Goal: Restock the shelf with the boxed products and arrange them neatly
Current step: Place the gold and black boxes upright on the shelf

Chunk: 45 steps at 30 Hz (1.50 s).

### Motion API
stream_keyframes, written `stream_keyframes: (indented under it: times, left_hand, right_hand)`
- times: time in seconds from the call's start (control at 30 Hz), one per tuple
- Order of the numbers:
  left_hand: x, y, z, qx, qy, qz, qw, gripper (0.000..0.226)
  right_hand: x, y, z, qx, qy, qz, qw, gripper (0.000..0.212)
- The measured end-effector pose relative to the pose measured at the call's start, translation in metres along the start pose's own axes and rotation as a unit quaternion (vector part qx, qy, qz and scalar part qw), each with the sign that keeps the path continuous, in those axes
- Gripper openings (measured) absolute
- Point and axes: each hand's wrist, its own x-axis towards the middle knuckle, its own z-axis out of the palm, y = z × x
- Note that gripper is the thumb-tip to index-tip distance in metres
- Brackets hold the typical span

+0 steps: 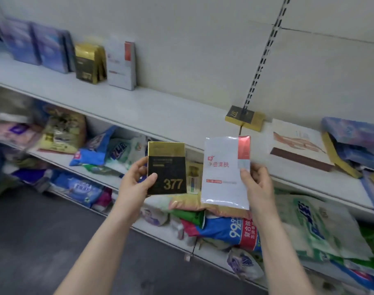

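Up front of the shelf (160, 111), left hand (137, 177) grips one black-and-gold box (167, 169), right hand (258, 184) holds one white box (224, 173). Standing behind: one white box (122, 64), gold ones blurred together.

A shop aisle: white metal retail shelving (139, 111) with a slotted black upright (264, 54) carries upright purple, gold-and-black and white boxed goods (90, 62), with colourful plastic bagged products (235, 233) heaped on tiers below it.
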Motion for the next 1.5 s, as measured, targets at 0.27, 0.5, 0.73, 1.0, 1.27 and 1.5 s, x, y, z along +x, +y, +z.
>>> stream_keyframes:
  times: [0.27, 0.5, 0.73, 1.0, 1.27, 1.5]
  left_hand:
    - [-0.016, 0.031, -0.167, -0.023, 0.092, 0.005, 0.995, 0.042]
    - [0.000, 0.055, -0.271, -0.033, 0.145, 0.014, 0.989, 0.046]
    - [0.059, 0.077, -0.310, -0.051, 0.150, 0.051, 0.986, 0.044]
    - [0.181, 0.120, -0.324, -0.042, 0.116, 0.093, 0.988, 0.044]
    - [0.264, 0.154, -0.322, -0.032, 0.099, 0.103, 0.989, 0.043]
    - [0.306, 0.164, -0.323, -0.003, 0.058, 0.085, 0.995, 0.044]
  right_hand:
    - [-0.046, 0.012, 0.170, 0.003, -0.062, 0.005, 0.998, 0.008]
    - [-0.061, -0.001, 0.281, -0.021, -0.094, -0.038, 0.995, 0.010]
    - [-0.002, -0.049, 0.357, 0.017, -0.071, -0.073, 0.995, 0.009]
    - [0.129, -0.090, 0.421, 0.028, -0.014, -0.126, 0.992, 0.015]
    - [0.231, -0.072, 0.462, -0.060, -0.025, -0.120, 0.991, 0.016]
    - [0.264, -0.071, 0.478, -0.201, 0.048, -0.133, 0.969, 0.036]
